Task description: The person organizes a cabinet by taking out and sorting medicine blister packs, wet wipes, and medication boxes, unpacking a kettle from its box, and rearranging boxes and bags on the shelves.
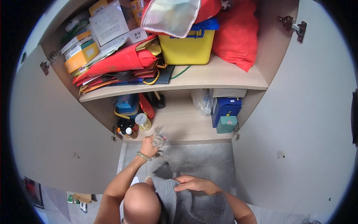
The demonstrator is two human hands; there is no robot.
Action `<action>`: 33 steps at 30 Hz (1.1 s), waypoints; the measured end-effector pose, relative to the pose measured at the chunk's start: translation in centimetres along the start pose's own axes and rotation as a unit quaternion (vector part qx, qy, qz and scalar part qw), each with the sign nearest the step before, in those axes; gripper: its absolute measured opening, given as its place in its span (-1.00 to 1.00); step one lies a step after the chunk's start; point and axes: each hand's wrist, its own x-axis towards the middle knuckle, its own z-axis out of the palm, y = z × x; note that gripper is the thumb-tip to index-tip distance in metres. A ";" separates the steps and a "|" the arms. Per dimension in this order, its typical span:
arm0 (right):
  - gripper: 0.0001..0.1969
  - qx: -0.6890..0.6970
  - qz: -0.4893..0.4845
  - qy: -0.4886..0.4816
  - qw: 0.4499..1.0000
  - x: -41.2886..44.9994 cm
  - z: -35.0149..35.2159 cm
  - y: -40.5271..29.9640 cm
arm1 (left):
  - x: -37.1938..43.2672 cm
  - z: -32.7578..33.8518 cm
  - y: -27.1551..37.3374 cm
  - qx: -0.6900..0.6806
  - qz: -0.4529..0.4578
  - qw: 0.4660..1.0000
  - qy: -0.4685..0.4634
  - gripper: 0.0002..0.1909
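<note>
My left hand, with a pale green bangle at its wrist, holds a small clear plastic bag just in front of the lower shelf's edge. Something coiled and beige shows inside the bag; what it is, I cannot make out. Close by on the lower shelf stand a clear jar with a white lid and a small brown bottle with a white cap. Over my lap, my right hand grips a fold of a grey checked garment between thumb and fingers.
Two cabinet doors stand wide at either side. Above, the upper shelf bears red paper bags, boxes, a yellow bin and a red cloth bag. Blue and teal boxes sit lower right.
</note>
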 end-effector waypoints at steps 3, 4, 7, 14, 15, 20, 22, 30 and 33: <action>-0.56 -0.101 -0.067 -0.140 0.983 0.7 4.0 -3.9 | -4.5 0.7 -4.3 0.141 -0.025 0.981 -0.134 -0.69; -0.53 -0.128 -0.069 -0.159 0.977 1.3 6.1 -5.2 | -6.3 1.5 -5.0 0.172 -0.029 0.964 -0.201 -0.69; -0.48 -0.158 -0.132 -0.181 0.962 4.0 8.8 -4.2 | -11.8 4.6 -7.2 0.219 -0.093 0.907 -0.347 -0.69; -0.79 -0.389 -0.326 -0.091 0.857 2.9 11.5 -3.3 | -21.8 5.2 -10.4 0.243 -0.255 0.821 -0.449 -0.69; -0.80 -0.377 -0.348 -0.109 0.851 2.4 12.4 -3.5 | -22.5 4.9 -9.9 0.240 -0.264 0.822 -0.444 -0.69; -0.80 -0.406 -0.315 -0.068 0.855 1.4 11.4 -3.5 | -21.7 4.9 -9.4 0.233 -0.268 0.838 -0.415 -0.68; -0.80 -0.405 -0.311 -0.049 0.858 1.5 11.2 -3.2 | -20.9 4.9 -9.4 0.230 -0.269 0.844 -0.403 -0.68; -0.70 -0.449 -0.316 -0.040 0.835 2.2 12.5 -2.9 | -19.1 4.3 -9.0 0.217 -0.254 0.866 -0.373 -0.67; -0.70 -0.486 -0.299 -0.044 0.820 2.1 12.8 -2.9 | -18.6 4.1 -9.0 0.217 -0.251 0.870 -0.364 -0.66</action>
